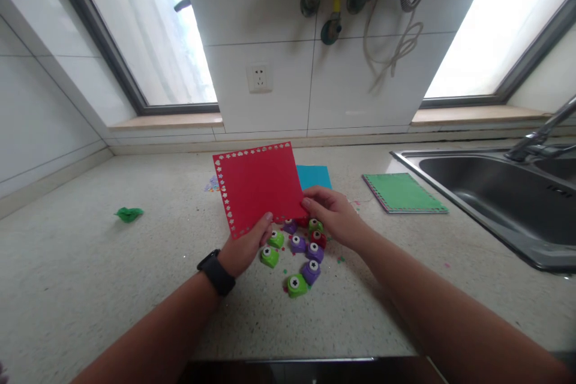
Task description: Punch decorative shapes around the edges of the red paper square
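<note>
A sheet of red paper [261,189] is held up and tilted above the counter, with small punched shapes running along its top, left and bottom edges. My left hand [247,245], below a black wristwatch, grips the sheet at its bottom edge, thumb in front. At the lower right corner my right hand [330,213] pinches the paper between thumb and fingers. Beneath and between the hands lie several craft punches, among them a green craft punch [297,285], a purple craft punch [311,272] and a red craft punch [318,239]. The sheet partly hides some of them.
Behind the red sheet, blue paper [315,176] lies on the counter [171,294]. A stack of punched sheets, green paper on top [405,192], rests beside the steel sink [486,192]. Crumpled green material [129,214] lies at left. Tiny paper bits are scattered around the punches.
</note>
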Demonstrator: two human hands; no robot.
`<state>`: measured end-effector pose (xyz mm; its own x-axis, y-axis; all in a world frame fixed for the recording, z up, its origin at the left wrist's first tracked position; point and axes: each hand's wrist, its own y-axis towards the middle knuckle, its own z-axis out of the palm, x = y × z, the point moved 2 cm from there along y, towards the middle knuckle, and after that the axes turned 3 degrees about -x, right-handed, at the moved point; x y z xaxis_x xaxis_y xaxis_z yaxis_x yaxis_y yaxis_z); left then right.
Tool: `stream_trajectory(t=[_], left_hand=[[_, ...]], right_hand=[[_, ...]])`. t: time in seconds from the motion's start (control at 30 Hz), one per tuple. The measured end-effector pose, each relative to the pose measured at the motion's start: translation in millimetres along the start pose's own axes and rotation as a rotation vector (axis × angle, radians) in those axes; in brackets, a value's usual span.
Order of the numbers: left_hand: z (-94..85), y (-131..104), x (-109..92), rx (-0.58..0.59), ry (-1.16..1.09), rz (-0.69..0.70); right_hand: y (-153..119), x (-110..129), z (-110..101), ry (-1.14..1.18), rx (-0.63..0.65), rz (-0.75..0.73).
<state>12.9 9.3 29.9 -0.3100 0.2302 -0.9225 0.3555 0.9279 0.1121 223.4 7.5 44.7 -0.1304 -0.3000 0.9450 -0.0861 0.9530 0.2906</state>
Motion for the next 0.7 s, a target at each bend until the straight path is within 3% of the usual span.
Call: stream_trajectory(t=[0.1,0.17,0.23,0.3,0.4,0.7], left_hand=[[-1.2,0,-1,-0.061,0.032,0.013],[-1.9,1,-1,-0.095,0.038,0.015],[-2.1,1,0,-0.106,0.035,0.012],[-2.2,1,0,-0.112,0.030,0.009],[-2.6,1,-3,-0.129,0.024,0.025],[-2.0,1,-5,-0.194,-0.011,0.051]], right_hand=[[0,6,-17,-0.343,-0.037,-0.076],[-1,12,-28,-0.610,0.103,-0.121],[-4,17,-36,-0.746,0.323,-0.151],[-7,19,-41,-0.781,0.479,-0.146],[-9,20,-42,-0.742,0.581,-0.134],[-13,22,-38,-0.820,0.595,-0.124]])
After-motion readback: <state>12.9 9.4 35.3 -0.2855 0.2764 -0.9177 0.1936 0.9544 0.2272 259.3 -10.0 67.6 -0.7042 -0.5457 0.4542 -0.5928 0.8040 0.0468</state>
